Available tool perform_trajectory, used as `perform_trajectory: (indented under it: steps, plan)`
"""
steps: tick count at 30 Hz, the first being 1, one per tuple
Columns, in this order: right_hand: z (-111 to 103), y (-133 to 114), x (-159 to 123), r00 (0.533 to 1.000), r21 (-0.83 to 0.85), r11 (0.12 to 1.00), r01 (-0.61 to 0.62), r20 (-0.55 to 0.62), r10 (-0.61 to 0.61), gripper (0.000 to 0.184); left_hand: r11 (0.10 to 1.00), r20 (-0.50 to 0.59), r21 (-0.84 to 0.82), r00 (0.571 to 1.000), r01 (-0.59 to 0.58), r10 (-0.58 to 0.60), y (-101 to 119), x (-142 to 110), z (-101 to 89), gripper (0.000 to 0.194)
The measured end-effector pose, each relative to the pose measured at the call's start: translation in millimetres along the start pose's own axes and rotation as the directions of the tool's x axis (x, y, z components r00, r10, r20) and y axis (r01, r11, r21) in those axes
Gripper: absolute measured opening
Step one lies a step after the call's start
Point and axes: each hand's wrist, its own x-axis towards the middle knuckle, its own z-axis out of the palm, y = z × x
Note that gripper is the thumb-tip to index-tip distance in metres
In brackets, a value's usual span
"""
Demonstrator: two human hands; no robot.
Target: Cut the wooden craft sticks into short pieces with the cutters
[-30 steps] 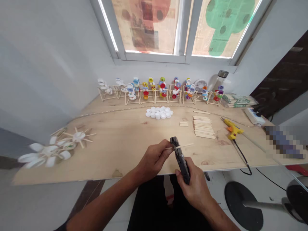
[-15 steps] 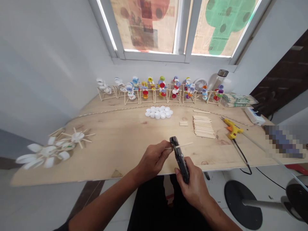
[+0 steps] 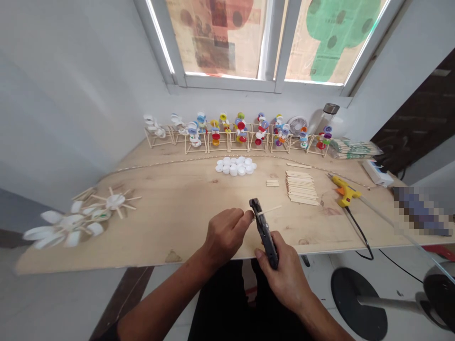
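Wooden stick (image 3: 272, 209) crosses pliers (image 3: 265, 234), one end pinched in left hand (image 3: 225, 233); right hand (image 3: 287, 271) clamped on pliers.

The desk (image 3: 159, 213) is smooth, pale wood, knotted and faintly satin. Near its back edge, white caps (image 3: 233, 166) look like smooth plastic; the glue gun (image 3: 345, 190) by the right end is yellow plastic, and the bottle lid (image 3: 331, 108) shiny metal.

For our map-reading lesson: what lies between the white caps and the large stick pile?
Short sticks lie between the white caps and the large stick pile, in the head view.
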Motion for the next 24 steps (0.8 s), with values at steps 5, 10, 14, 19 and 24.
perform_trajectory:
  steps: [5,10,14,19,24]
  plan:
    - [-1,0,-3,1.0,0.021,1.0,-0.005,0.01,0.005,0.009,0.997,0.047,-0.083,0.999,0.005,-0.002,3,-1,-2.0,0.011]
    - [-3,2,-5,1.0,0.01,1.0,0.016,0.006,-0.017,0.008,0.946,0.163,-0.287,0.981,0.151,-0.108,7,0,-9.0,0.013]
    - [-4,2,-6,0.999,-0.009,0.999,0.043,0.002,-0.043,0.009,0.83,0.326,-0.435,0.92,0.35,-0.217,9,5,-19.0,0.015]
    - [-5,3,-6,0.996,-0.037,0.996,0.081,-0.021,-0.082,0.01,0.61,0.516,-0.553,0.808,0.567,-0.283,8,15,-28.7,0.018]
    - [-4,5,-4,0.993,-0.071,0.992,0.104,-0.039,-0.107,0.008,0.428,0.598,-0.611,0.743,0.666,-0.3,6,20,-29.2,0.02]
